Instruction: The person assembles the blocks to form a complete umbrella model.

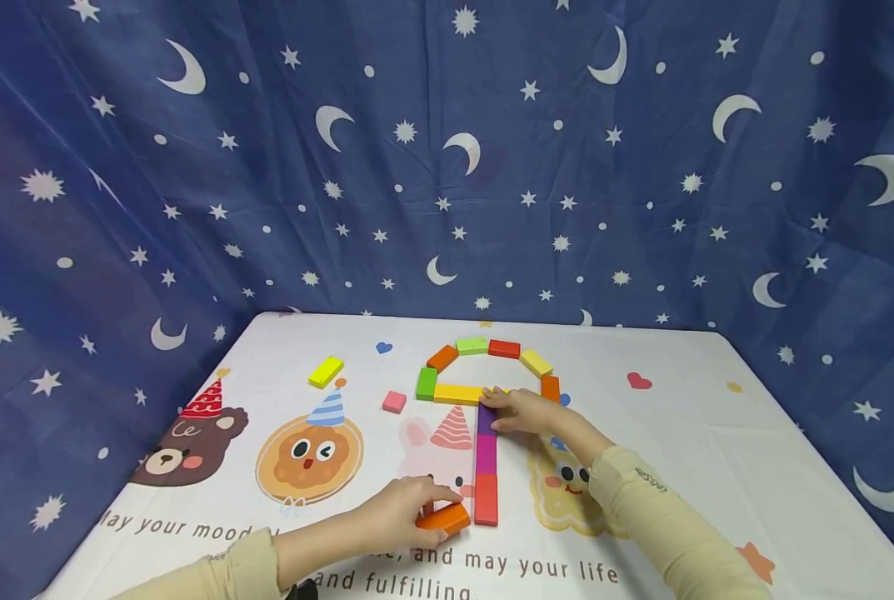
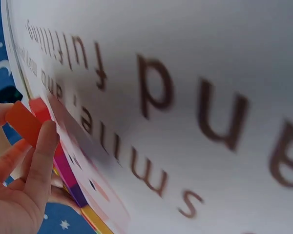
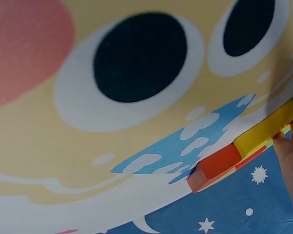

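Observation:
My left hand (image 1: pixel 402 512) pinches an orange block (image 1: pixel 445 520) just above the tablecloth, a little left of a red block (image 1: pixel 486 500). In the left wrist view the orange block (image 2: pixel 23 123) is between thumb and fingers. The red block ends a straight column with a magenta block (image 1: pixel 486 455) and a purple block (image 1: pixel 486 419) above it. My right hand (image 1: pixel 527 412) rests its fingertips where the purple block meets a yellow row (image 1: pixel 457 395), covering part of both. An arch of blocks, with a green block (image 1: pixel 427 383) at its left, stands over the yellow row.
A loose yellow block (image 1: pixel 326 372) and a small pink block (image 1: pixel 394 402) lie left of the arch. The white tablecloth (image 1: pixel 686 417) has printed cartoons and lettering. A blue curtain (image 1: pixel 447 167) with moons and stars hangs behind the table.

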Demonstrator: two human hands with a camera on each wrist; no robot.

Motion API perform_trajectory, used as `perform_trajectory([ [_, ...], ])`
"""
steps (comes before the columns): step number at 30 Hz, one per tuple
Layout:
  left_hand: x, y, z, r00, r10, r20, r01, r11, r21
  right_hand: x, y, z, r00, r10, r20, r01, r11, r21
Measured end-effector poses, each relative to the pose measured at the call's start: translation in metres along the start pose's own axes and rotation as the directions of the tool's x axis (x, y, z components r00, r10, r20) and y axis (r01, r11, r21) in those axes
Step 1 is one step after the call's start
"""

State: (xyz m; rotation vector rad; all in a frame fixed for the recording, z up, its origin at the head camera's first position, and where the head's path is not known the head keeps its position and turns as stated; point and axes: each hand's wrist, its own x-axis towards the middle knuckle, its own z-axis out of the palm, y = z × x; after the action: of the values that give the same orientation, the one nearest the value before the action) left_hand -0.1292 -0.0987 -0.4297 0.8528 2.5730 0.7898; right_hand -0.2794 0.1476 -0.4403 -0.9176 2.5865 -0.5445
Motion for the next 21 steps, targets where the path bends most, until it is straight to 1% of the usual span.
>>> perform_trajectory([
  [3,-0.001,0.006,0.005,0.999,0.037,-0.007,-0.037,0.999,0.027,0.0,0.0,0.001,1.0,0.005,0.001,-0.005,1.0,0.004],
  [5,-0.002,0.01,0.008,0.999,0.041,-0.006,-0.04,0.998,0.041,0.0,0.001,0.001,1.0,0.009,0.002,-0.009,1.0,0.009],
  [6,-0.002,0.011,0.01,0.999,0.053,-0.011,-0.052,0.997,0.053,0.0,0.001,0.002,1.0,0.01,0.001,-0.01,1.0,0.01],
  [12,-0.002,0.016,0.021,0.991,0.131,-0.025,-0.126,0.981,0.146,-0.001,0.002,0.003,1.0,-0.001,0.0,0.001,1.0,0.022],
  [17,-0.002,0.02,0.025,0.989,0.143,-0.039,-0.133,0.971,0.199,-0.001,0.001,0.001,1.0,-0.019,0.006,0.019,1.0,0.021],
  [21,-0.001,0.024,0.028,0.985,0.162,-0.061,-0.142,0.958,0.247,0.0,0.001,0.0,1.0,0.005,0.007,-0.005,1.0,0.026],
])
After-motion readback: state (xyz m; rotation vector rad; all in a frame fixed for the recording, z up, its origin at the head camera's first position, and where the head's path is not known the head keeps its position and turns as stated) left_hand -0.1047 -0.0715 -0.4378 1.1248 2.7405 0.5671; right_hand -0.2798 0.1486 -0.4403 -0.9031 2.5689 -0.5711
